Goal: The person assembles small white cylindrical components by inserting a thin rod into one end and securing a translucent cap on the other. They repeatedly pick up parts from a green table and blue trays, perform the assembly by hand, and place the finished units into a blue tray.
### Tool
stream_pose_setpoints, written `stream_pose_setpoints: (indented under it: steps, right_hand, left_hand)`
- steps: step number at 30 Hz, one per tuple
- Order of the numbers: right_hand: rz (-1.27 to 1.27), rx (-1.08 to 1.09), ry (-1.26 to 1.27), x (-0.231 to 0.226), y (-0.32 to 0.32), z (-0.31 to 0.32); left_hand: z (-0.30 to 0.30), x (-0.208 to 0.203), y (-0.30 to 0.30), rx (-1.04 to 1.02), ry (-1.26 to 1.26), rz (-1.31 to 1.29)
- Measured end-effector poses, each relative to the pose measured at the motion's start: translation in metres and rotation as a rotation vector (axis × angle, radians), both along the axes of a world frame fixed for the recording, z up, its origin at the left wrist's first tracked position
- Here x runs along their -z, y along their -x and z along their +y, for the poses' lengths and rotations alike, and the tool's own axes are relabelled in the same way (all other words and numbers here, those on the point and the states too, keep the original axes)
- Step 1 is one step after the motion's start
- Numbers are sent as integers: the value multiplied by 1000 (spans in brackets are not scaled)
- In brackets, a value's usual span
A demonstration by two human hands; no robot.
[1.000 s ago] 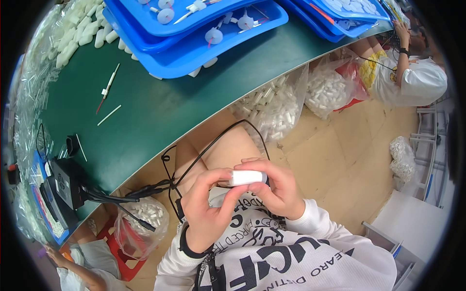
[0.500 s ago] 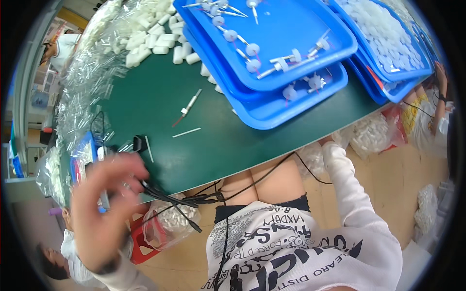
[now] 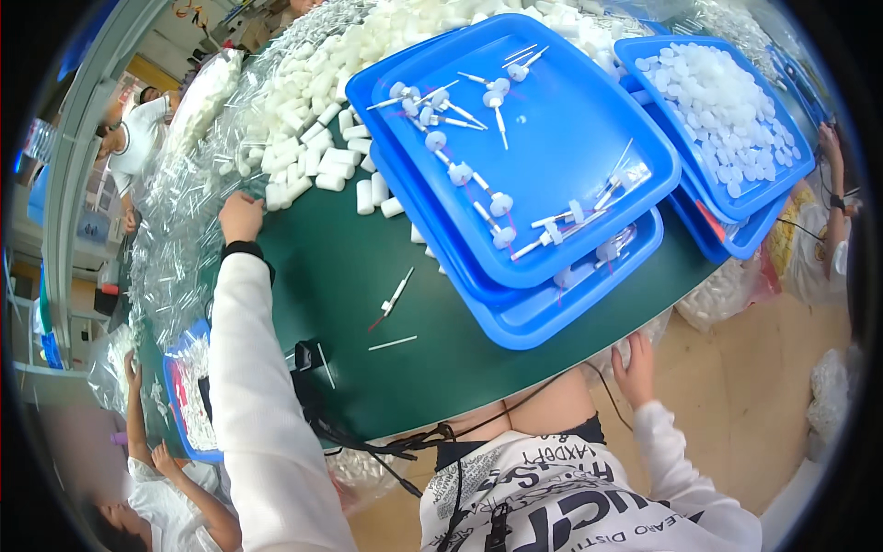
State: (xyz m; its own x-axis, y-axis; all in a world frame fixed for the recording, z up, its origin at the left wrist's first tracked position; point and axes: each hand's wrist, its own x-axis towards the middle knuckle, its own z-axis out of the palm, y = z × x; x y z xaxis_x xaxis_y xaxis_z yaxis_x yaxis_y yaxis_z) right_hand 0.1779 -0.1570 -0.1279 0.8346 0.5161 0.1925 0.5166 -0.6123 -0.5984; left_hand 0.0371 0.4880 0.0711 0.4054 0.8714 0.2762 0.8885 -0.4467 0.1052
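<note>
Curled inward with its back toward the camera, the left hand (image 3: 241, 218) hides its own fingertips, so I cannot tell whether it is closed on something or only resting. It lies on the near side of the pile of white plastic tubes (image 3: 317, 156), just beside an outlying tube (image 3: 277, 196), with the heap of clear straws (image 3: 179, 248) close on its other side. For a clean pick here, I would judge it best to take one loose tube from the fringe, thumb and finger on opposite sides of its round body, and lift straight up so that its neighbours do not roll and no straw comes along. Smooth round plastic probably slips if pinched near an end, so the middle seems the better hold. Keep the left sleeve (image 3: 267, 396) off the black cables (image 3: 345, 428) beside it, and away from the thin white stick (image 3: 393, 343) on the green table (image 3: 317, 253). Below the table's front edge, the right hand (image 3: 635, 368) has its fingers slightly apart beside a clear bag (image 3: 659, 327); whether it holds anything I cannot tell either.
</note>
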Motion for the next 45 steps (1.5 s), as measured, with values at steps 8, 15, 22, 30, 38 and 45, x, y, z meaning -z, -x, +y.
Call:
stream_pose_setpoints:
  steps: [8, 15, 22, 30, 38, 45]
  right_hand:
    - [341, 117, -122, -61, 45, -25]
    - [63, -68, -242, -200, 2, 13]
    - [-95, -530, -31, -337, -71, 166]
    - [-174, -424, 328, -277, -147, 300]
    - [-746, -395, 216, -284, -138, 273]
    - [-190, -490, -391, -315, -32, 172]
  left_hand:
    - [2, -22, 10, -139, 490, -73]
    - [1, -20, -25, 95, 64, -212]
    - [-13, 1, -14, 176, 153, 41]
    - [-82, -135, 12, 288, 108, -180]
    - [-330, -195, 223, 749, 848, -914]
    - [-470, -43, 140, 571, 1199, -1153]
